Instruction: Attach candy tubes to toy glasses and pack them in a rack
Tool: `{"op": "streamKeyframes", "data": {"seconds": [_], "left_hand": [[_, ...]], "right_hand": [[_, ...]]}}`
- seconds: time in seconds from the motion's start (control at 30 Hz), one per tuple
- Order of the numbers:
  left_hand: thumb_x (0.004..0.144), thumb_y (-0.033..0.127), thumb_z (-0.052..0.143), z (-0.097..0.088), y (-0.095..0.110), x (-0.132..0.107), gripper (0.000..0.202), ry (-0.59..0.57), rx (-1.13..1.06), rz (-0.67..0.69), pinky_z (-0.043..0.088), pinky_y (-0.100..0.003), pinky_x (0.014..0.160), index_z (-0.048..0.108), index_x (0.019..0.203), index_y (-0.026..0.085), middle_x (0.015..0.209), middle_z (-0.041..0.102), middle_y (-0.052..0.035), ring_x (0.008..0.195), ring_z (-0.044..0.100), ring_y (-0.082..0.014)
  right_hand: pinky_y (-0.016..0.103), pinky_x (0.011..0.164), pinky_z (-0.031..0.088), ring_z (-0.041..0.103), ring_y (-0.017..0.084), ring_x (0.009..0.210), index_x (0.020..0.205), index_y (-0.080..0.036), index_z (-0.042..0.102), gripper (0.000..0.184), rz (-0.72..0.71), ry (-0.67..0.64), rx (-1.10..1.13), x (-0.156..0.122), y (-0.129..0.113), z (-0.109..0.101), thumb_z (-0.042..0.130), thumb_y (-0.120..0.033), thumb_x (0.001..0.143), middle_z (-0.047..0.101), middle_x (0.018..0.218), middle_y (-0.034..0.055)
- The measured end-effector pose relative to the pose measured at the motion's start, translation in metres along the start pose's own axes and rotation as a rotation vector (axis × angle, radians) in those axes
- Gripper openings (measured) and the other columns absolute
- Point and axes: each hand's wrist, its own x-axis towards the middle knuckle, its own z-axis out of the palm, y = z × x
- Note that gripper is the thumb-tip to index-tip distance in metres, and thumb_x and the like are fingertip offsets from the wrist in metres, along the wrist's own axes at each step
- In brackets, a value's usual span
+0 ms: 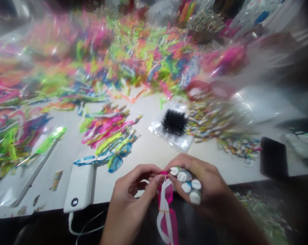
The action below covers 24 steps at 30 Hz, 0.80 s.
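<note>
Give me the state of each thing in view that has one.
Left hand: pinching pink piece
Right hand: holding white-ended tubes, touching pink piece
Pink piece: hanging down, upper end pinched
Power bank: display lit, cable plugged in
Phone: flat, dark
Black pieces: bunched together
Coloured pieces: heaped

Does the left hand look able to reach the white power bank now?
Probably yes: only tabletop seems to lie between the left hand and the white power bank, though that hand pinches the pink piece.

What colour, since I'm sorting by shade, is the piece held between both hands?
The piece is pink and white, clearest in the head view.
</note>
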Motion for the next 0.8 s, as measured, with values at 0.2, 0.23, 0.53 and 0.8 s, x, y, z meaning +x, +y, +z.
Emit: {"op": "streamKeyframes", "data": {"seconds": [0.2, 0.23, 0.53, 0.8], "left_hand": [[0.092, 0.035, 0.08, -0.0017, 0.0006, -0.0014, 0.013, 0.03, 0.014, -0.045, 0.054, -0.016, 0.062, 0.079, 0.086, 0.024, 0.078, 0.076, 0.0009, 0.072, 0.071, -0.0128], [0.092, 0.035, 0.08, -0.0019, 0.0007, -0.0016, 0.013, 0.025, 0.009, -0.057, 0.054, -0.016, 0.063, 0.079, 0.086, 0.023, 0.078, 0.076, 0.0006, 0.073, 0.071, -0.0132], [0.092, 0.036, 0.079, -0.0023, 0.0049, -0.0022, 0.018, 0.019, 0.033, -0.036, 0.055, -0.018, 0.068, 0.076, 0.084, 0.021, 0.079, 0.075, -0.0011, 0.074, 0.071, -0.0148], [0.091, 0.038, 0.08, -0.0039, 0.0043, -0.0064, 0.019, 0.039, 0.063, -0.024, 0.056, -0.02, 0.069, 0.074, 0.085, 0.021, 0.082, 0.075, -0.0026, 0.078, 0.073, -0.0179]], "right_hand": [[0.015, 0.071, 0.048, 0.064, 0.009, 0.078, 0.1, -0.026, 0.07, 0.023, -0.016, -0.063, 0.021, 0.0011, 0.0054, -0.0019, 0.081, -0.012, 0.085, 0.068, 0.09, -0.0058], [0.015, 0.071, 0.048, 0.063, 0.008, 0.078, 0.1, -0.027, 0.07, 0.023, -0.017, -0.07, 0.018, 0.0011, 0.0054, -0.0022, 0.08, -0.012, 0.086, 0.068, 0.09, -0.0063], [0.016, 0.073, 0.046, 0.061, 0.007, 0.08, 0.101, -0.027, 0.068, 0.018, -0.078, -0.072, -0.001, 0.0, 0.0031, -0.0006, 0.077, -0.015, 0.091, 0.065, 0.091, -0.007], [0.017, 0.078, 0.047, 0.062, 0.008, 0.087, 0.108, -0.022, 0.066, 0.034, -0.194, -0.054, -0.037, -0.0004, 0.0039, 0.0024, 0.073, 0.001, 0.084, 0.065, 0.097, -0.0045]]}}
